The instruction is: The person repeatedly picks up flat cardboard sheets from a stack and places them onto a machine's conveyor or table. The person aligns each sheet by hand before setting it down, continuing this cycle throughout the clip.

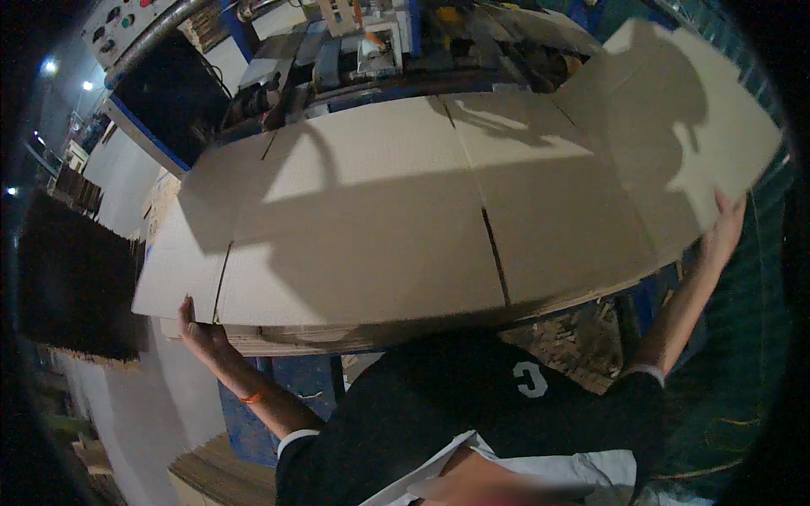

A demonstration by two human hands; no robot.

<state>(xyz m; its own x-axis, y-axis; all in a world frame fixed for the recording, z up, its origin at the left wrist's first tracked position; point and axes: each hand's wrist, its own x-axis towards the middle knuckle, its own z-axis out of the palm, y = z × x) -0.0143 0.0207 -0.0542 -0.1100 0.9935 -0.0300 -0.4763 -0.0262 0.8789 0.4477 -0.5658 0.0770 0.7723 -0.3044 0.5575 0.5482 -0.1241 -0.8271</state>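
A large flat cardboard box blank (363, 228) with dark slots and crease lines spans the view in front of me. Its right-hand panel (675, 110) bends upward. My left hand (202, 335) is closed on the near left edge, thumb on top and fingers hidden below. At the right end, my right hand (724, 232) grips the edge of that raised panel, its fingers partly hidden. Under the blank lies a stack of cardboard sheets (337, 339), its layered edges showing along the near side. Shadows fall across the blank.
A machine with rollers and belts (371, 63) stands just beyond the blank. At the upper left is a control panel (114, 29) with coloured buttons. Dark stacked cardboard (80, 274) stands left, and more sheets (219, 472) lie low. Scraps (582, 341) lie beneath the stack.
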